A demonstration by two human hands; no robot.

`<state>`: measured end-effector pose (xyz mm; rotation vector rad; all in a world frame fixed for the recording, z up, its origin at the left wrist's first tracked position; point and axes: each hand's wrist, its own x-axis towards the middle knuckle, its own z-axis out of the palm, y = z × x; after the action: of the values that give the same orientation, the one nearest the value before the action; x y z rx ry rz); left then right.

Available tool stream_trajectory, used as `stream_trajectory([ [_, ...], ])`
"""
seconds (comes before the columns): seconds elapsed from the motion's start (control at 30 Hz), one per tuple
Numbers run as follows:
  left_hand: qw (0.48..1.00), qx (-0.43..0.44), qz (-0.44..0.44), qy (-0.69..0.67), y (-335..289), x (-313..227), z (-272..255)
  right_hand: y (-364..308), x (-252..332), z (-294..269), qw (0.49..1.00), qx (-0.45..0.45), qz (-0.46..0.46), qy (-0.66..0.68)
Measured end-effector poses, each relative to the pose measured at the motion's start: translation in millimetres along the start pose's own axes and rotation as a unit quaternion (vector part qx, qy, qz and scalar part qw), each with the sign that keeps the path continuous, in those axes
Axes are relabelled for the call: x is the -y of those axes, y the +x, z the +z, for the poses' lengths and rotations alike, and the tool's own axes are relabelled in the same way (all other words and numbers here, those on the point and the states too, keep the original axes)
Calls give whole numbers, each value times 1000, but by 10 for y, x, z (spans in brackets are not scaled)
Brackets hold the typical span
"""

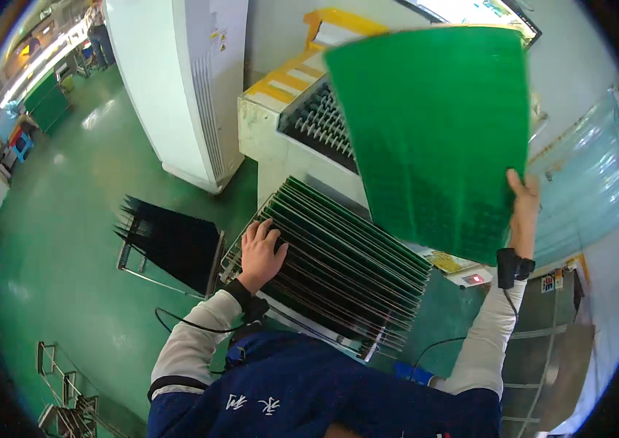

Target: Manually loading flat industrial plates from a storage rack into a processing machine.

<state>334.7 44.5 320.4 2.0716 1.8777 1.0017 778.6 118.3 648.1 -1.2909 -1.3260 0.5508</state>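
Observation:
A large flat green panel point(441, 139), which looks like a circuit board panel, is held up at the right over the machine. My right hand point(525, 201) grips its right edge, with the thumb on the face towards me and the other fingers hidden behind. In front of my body stands a wire rack point(230, 255) with several green panels point(331, 208) upright in its slots. My left hand point(259, 252) lies on the left end of these panels, fingers spread and slightly bent, holding nothing I can see.
Behind the rack is a pale machine point(262, 120) with rows of rollers point(324, 128). A tall white cabinet point(185, 87) stands left of it. Another rack of dark panels point(170, 244) sits on the floor at left. Clear plastic sheeting point(590, 182) hangs at right. A person point(97, 33) stands far left.

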Motion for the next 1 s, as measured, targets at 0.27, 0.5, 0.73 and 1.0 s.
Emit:
stream_trajectory([
  [0.27, 1000, 13, 10, 7, -20, 9, -5, -338, -674, -322, 975, -109, 14, -193],
  [0.5, 1000, 10, 6, -9, -6, 8, -27, -920, -1824, 226, 897, 60, 233, 370],
  [0.73, 1000, 14, 5, 7, 25, 19, -10, -1335, -2077, 1088, 779, -78, 368, 502],
  [1.0, 1000, 17, 12, 18, 63, -3, 5, -1477, -2099, 1559, 759, -52, 384, 524],
])
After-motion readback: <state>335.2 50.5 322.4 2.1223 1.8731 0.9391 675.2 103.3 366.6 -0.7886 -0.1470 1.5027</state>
